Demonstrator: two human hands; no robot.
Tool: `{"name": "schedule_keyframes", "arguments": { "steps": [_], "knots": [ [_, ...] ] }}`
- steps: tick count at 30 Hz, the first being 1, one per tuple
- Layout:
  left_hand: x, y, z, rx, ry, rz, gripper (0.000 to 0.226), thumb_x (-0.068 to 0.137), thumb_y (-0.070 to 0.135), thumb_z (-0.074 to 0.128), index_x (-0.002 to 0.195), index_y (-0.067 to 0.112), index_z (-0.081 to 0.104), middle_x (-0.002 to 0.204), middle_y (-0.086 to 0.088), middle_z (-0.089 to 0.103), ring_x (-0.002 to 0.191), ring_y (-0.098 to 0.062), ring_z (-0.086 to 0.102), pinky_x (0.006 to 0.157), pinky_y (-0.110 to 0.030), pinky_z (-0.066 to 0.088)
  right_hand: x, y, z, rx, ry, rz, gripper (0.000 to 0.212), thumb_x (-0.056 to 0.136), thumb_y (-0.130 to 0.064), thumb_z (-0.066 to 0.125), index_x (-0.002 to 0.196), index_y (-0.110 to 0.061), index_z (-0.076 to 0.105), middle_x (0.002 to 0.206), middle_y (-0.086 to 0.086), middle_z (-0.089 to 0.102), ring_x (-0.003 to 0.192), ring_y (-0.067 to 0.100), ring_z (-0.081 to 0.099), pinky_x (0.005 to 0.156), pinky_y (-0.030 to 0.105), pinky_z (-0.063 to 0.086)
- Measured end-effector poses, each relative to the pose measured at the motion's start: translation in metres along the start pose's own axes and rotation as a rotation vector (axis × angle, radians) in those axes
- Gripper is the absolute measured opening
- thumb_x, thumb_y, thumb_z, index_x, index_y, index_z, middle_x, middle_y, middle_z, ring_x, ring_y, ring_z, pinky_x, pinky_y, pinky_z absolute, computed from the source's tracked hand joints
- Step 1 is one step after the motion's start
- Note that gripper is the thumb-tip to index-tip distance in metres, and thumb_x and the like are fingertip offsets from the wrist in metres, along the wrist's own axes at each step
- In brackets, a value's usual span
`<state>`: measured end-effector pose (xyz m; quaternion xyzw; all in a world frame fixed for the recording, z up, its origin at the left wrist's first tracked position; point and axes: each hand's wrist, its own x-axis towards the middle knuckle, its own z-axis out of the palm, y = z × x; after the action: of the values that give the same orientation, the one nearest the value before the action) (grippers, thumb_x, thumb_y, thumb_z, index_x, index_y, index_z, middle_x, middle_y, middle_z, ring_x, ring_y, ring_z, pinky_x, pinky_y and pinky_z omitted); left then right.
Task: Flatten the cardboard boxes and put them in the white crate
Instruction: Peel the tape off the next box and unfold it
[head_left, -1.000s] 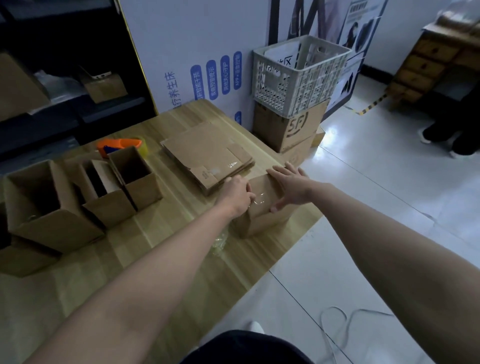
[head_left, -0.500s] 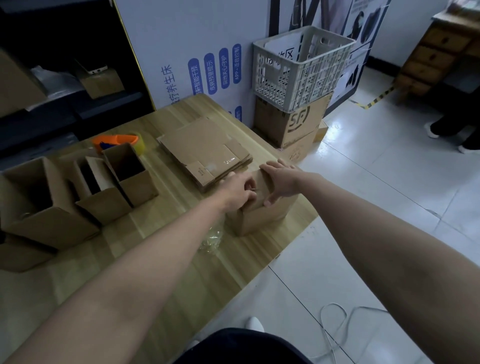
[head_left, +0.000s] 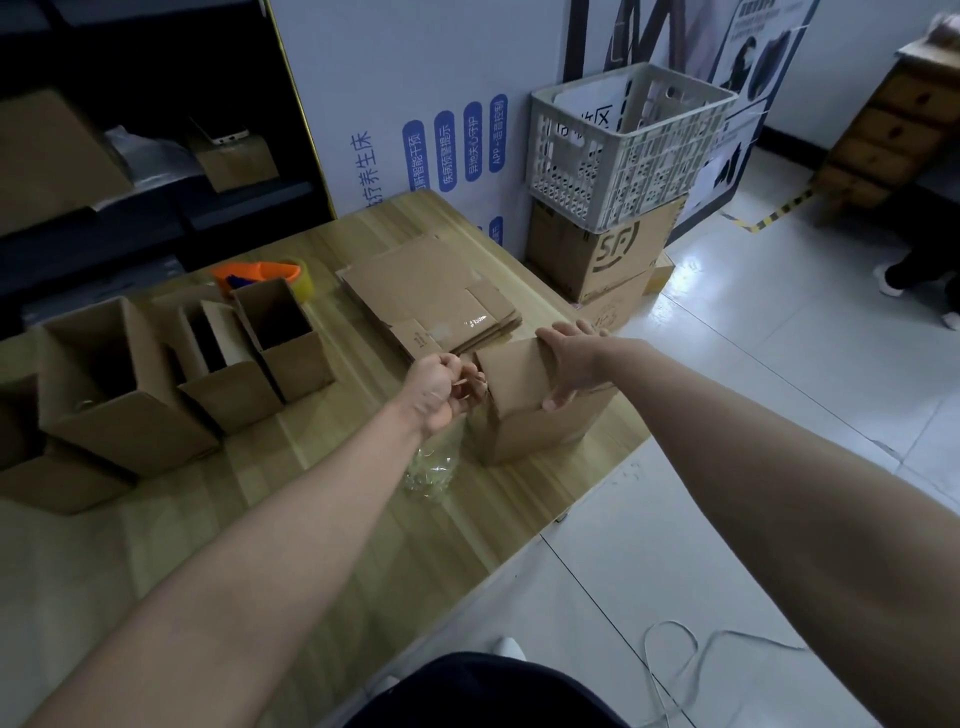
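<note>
While my right hand (head_left: 574, 364) lies flat, fingers spread, pressing the box (head_left: 524, 410) at the bench (head_left: 322, 519) edge, my left hand (head_left: 439, 387) has fingers pinched on clear tape (head_left: 470, 387). White crate (head_left: 623, 150) sits beyond, on stacked cartons.

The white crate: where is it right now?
Head view, upper right: the white crate sits on stacked cardboard cartons on the floor, past the table's far corner.
</note>
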<state>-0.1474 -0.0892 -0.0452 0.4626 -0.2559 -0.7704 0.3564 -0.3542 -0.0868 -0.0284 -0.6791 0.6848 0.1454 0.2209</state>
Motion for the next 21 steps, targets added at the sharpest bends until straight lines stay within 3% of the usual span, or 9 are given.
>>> {"name": "schedule_keyframes", "arguments": {
  "steps": [3,5,7,10,13,16,19,21],
  "knots": [
    [0.000,0.000,0.010,-0.148,0.031,-0.025,0.030,0.100,-0.001,0.030,0.073,0.007,0.040,0.065,-0.009,0.045,0.059,-0.020,0.047,0.052,-0.029,0.053,0.000,-0.029,0.004,-0.061,-0.016,-0.071,0.133,0.055,-0.060,0.080,0.148,-0.038,-0.013,0.159,-0.005,-0.006,0.145,0.031,-0.011,0.112,0.059,0.001],
    [-0.001,0.004,0.016,-0.217,0.035,-0.040,0.032,0.099,-0.004,0.028,0.071,0.007,0.039,0.058,-0.008,0.045,0.056,-0.018,0.045,0.051,-0.028,0.052,0.000,-0.046,0.005,-0.063,0.046,-0.130,0.136,0.054,-0.055,0.083,0.147,-0.037,-0.016,0.159,-0.003,-0.003,0.145,0.030,-0.007,0.115,0.058,0.006],
    [-0.002,0.010,0.016,-0.254,0.058,-0.041,0.034,0.097,-0.008,0.025,0.069,0.008,0.038,0.052,-0.006,0.046,0.054,-0.015,0.041,0.047,-0.024,0.048,-0.005,-0.049,0.000,-0.043,0.134,-0.174,0.133,0.055,-0.051,0.083,0.149,-0.035,-0.009,0.156,0.001,0.010,0.143,0.030,0.010,0.113,0.055,0.021],
    [-0.001,0.019,0.014,-0.222,0.143,0.017,0.035,0.093,-0.012,0.021,0.071,0.010,0.038,0.065,-0.008,0.044,0.054,-0.013,0.039,0.040,-0.017,0.042,-0.013,-0.041,-0.011,0.114,0.216,-0.222,0.127,0.054,-0.043,0.086,0.149,-0.029,0.003,0.147,0.003,0.025,0.131,0.026,0.031,0.105,0.045,0.037],
    [0.006,0.026,0.019,-0.098,0.249,0.148,0.035,0.089,-0.013,0.019,0.074,0.011,0.039,0.068,-0.009,0.041,0.052,-0.014,0.037,0.041,-0.020,0.038,-0.020,-0.032,-0.015,0.244,0.272,-0.240,0.123,0.053,-0.038,0.088,0.147,-0.026,0.009,0.137,0.002,0.032,0.115,0.023,0.043,0.097,0.040,0.044],
    [0.016,0.034,0.005,0.049,0.384,0.204,0.031,0.090,-0.011,0.023,0.074,0.008,0.042,0.067,-0.009,0.042,0.049,-0.014,0.037,0.039,-0.021,0.036,-0.028,-0.010,-0.015,0.449,0.321,-0.167,0.120,0.053,-0.035,0.089,0.146,-0.027,0.012,0.136,-0.001,0.033,0.115,0.020,0.042,0.100,0.042,0.043],
    [0.019,0.032,-0.004,0.316,0.323,0.243,0.027,0.100,0.019,0.036,0.081,0.007,0.050,0.069,-0.008,0.050,0.055,-0.015,0.045,0.050,-0.024,0.044,-0.035,0.009,-0.010,0.529,0.311,-0.104,0.121,0.053,-0.031,0.089,0.146,-0.029,0.011,0.140,-0.001,0.031,0.122,0.022,0.038,0.105,0.043,0.039],
    [0.018,0.025,0.006,0.666,0.221,0.263,0.050,0.090,0.056,0.046,0.085,0.007,0.055,0.082,-0.007,0.057,0.070,-0.018,0.052,0.064,-0.029,0.047,-0.034,0.009,-0.004,0.521,0.296,-0.090,0.121,0.054,-0.031,0.089,0.146,-0.029,0.010,0.139,-0.001,0.029,0.122,0.022,0.037,0.104,0.043,0.040]
  ]
}}
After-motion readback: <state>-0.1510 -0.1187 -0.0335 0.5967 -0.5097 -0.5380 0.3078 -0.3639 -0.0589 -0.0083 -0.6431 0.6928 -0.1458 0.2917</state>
